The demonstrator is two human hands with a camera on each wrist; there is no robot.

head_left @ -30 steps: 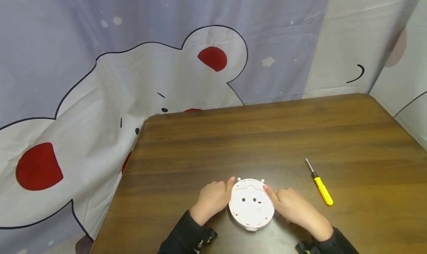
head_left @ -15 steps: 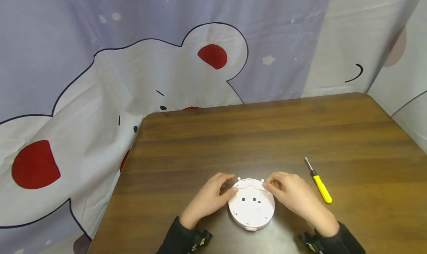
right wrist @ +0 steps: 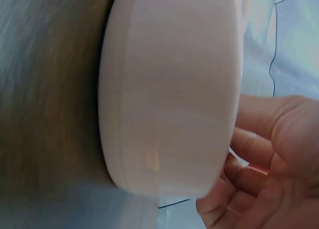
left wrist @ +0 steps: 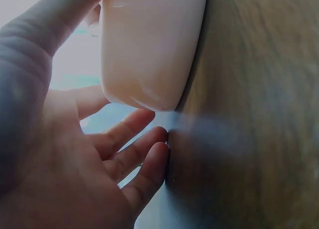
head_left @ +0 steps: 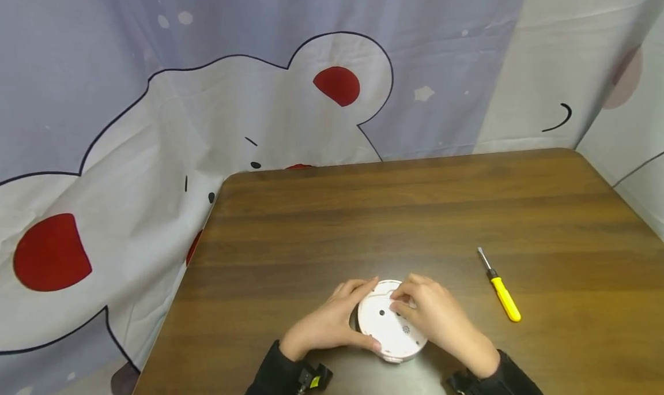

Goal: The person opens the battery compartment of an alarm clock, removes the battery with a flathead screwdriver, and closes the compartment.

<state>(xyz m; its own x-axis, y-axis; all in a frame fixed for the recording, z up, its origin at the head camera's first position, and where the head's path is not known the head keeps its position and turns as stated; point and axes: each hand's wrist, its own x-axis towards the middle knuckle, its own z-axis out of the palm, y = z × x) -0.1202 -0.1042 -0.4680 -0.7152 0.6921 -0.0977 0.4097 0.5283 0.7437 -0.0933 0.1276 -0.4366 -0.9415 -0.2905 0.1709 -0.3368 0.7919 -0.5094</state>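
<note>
A round, pale plastic case (head_left: 391, 328) lies on the table with its flat face up, showing small holes and a cluster of speaker-like perforations. My left hand (head_left: 337, 323) grips its left side, thumb on the near rim and fingers by the far rim. In the left wrist view, the other fingers (left wrist: 134, 154) spread below the case's side wall (left wrist: 149, 45). Over the upper right of the face is my right hand (head_left: 438, 317), thumb and forefinger bent, with a small gap between their tips. In the right wrist view, its curled fingers (right wrist: 244, 179) sit beside the case.
A screwdriver (head_left: 503, 297) with a yellow handle lies to the right of my right hand. The wooden table (head_left: 311, 222) runs back to a printed curtain (head_left: 233, 106). Dark sleeves (head_left: 275, 372) and wrist straps are at the front.
My left hand has shifted from the upper left edge to span the rim, thumb moving to the near side. My right hand has moved left over the face. The case stays put.
</note>
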